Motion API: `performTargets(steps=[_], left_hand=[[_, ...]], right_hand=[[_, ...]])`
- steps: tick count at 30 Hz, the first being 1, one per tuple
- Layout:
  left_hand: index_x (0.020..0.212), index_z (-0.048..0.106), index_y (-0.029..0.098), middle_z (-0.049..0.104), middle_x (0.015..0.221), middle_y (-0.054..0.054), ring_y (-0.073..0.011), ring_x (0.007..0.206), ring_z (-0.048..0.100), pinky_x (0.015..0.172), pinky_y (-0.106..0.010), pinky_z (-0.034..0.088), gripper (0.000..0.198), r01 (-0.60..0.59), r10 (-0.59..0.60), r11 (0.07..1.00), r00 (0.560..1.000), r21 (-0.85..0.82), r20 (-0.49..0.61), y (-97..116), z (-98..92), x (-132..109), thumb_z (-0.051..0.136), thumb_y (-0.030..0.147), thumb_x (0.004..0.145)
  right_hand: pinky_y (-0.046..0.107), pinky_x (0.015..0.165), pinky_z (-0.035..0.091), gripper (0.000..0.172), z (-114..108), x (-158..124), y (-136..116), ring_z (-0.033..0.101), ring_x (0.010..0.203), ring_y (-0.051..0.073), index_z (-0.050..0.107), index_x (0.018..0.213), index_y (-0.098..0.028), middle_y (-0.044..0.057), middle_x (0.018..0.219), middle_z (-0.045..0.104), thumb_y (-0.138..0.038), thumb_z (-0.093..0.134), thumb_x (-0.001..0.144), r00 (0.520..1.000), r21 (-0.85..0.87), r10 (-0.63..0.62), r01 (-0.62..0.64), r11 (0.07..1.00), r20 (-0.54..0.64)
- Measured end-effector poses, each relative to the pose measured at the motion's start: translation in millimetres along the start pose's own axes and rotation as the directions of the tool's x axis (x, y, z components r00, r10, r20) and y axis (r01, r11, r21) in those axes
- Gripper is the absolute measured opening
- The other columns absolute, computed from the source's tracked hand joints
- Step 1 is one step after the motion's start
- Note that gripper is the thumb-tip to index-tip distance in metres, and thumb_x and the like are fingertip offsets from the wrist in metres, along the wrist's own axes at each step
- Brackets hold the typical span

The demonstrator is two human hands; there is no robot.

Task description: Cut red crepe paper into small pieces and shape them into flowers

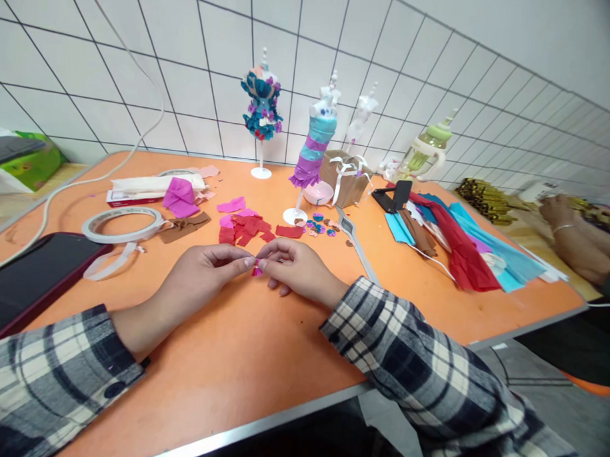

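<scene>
My left hand (203,268) and my right hand (298,265) meet over the middle of the orange table (220,359). Between their fingertips they pinch a small bunched piece of magenta crepe paper (257,270); much of it is hidden by the fingers. Just beyond my hands lie torn red paper pieces (247,228) and a few pink scraps (232,204). Small coloured paper cutouts (319,222) are scattered past my right hand. Farther back stands a mini dress form (315,139) wrapped in blue and purple paper.
At left are a tape roll (122,225), a dark phone (36,266) and a white cable (50,206). Behind stand a teal-dressed form (262,107), a paper bag (354,183) and a baby bottle (428,149). Crepe sheets (459,244) lie right, near another person's hand (558,214).
</scene>
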State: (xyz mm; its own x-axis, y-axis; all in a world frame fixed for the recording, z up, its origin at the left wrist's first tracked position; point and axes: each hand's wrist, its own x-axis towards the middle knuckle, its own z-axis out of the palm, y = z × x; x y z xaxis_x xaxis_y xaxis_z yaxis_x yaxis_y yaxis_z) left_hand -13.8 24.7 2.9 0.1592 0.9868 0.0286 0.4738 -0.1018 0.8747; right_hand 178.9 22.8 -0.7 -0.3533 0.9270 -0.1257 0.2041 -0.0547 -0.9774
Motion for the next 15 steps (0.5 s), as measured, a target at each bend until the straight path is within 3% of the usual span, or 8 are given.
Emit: performTargets(steps=[3,8,15], left_hand=[[0.074,0.081,0.024,0.082,0.081,-0.004,-0.0265,0.08,0.072,0.077,-0.033,0.055,0.029,-0.006,0.006,1.0,1.0,0.017,0.013,0.9,0.5,-0.2,0.073,0.052,0.068],[0.072,0.08,0.024,0.081,0.079,-0.004,-0.0251,0.077,0.072,0.077,-0.033,0.055,0.03,-0.023,0.022,0.999,0.999,0.045,0.024,1.9,0.5,-0.2,0.072,0.052,0.069],[0.072,0.079,0.023,0.081,0.078,-0.004,-0.0241,0.076,0.071,0.077,-0.032,0.053,0.031,-0.017,0.014,0.998,0.999,0.054,0.047,-1.2,0.9,-0.2,0.071,0.053,0.07]], right_hand=[[0.016,0.044,0.048,0.008,-0.6,0.6,1.6,0.059,0.055,0.008,0.061,0.088,-0.019,-0.003,0.07,0.061,-0.024,0.066,0.083,0.998,-0.068,-0.012,0.008,0.998,-0.058],[0.017,0.045,0.049,0.009,-1.8,0.2,2.7,0.061,0.058,0.01,0.06,0.085,-0.02,-0.003,0.068,0.061,-0.026,0.066,0.081,1.0,-0.065,0.01,-0.011,0.998,-0.02],[0.017,0.049,0.047,0.009,-1.3,2.3,5.5,0.06,0.057,0.009,0.061,0.082,-0.019,-0.004,0.066,0.061,-0.025,0.068,0.079,0.998,-0.145,-0.039,0.031,0.989,-0.056]])
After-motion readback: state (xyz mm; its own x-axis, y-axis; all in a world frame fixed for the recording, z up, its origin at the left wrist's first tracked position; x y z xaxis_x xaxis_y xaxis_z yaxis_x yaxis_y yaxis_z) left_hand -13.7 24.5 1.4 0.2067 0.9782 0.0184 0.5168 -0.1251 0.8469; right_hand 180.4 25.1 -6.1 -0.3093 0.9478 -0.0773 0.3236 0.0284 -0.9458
